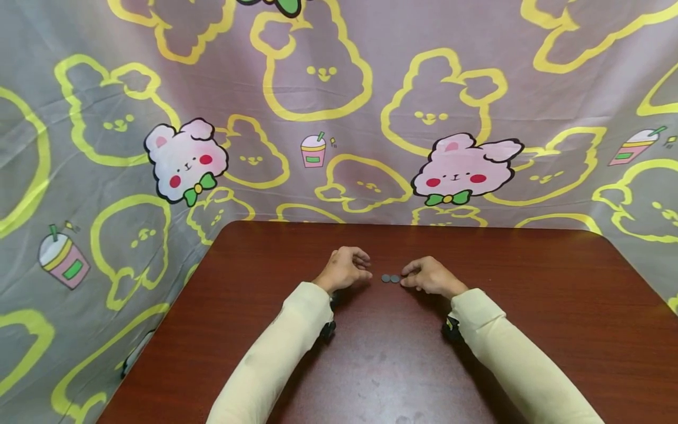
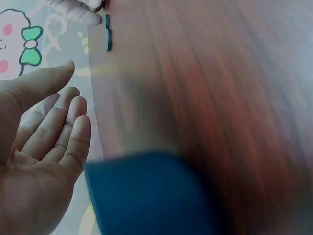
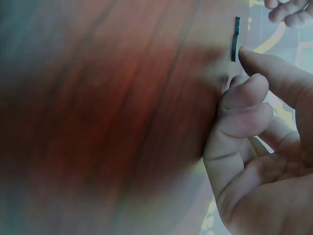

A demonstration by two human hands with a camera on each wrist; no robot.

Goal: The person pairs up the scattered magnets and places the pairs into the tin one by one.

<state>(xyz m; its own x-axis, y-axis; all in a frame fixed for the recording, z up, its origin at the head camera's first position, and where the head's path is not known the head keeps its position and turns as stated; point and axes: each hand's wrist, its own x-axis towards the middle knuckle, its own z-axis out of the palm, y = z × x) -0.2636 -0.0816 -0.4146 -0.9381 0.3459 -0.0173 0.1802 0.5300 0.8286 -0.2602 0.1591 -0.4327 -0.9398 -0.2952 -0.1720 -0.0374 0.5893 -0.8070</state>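
Two small, flat dark discs lie side by side on the brown table: a left disc [image 1: 386,278] and a right disc [image 1: 395,278]. In both wrist views they show edge-on, as a thin dark strip. My left hand [image 1: 346,270] hovers left of them, its fingers loosely bent and thumb apart, holding nothing; the left wrist view shows its palm [image 2: 44,161]. Just right of the discs is my right hand [image 1: 430,276], thumb and forefinger pointing at the right disc. In the right wrist view the right thumb [image 3: 274,71] stays apart from the bent fingers, with nothing between.
The table [image 1: 529,265] has a reddish-brown wood-grain top with rounded far corners. A cloth curtain [image 1: 323,147] with cartoon animal prints hangs behind it and along the left side. Dark wrist devices [image 1: 327,331] sit under the pale sleeves [image 1: 275,347].
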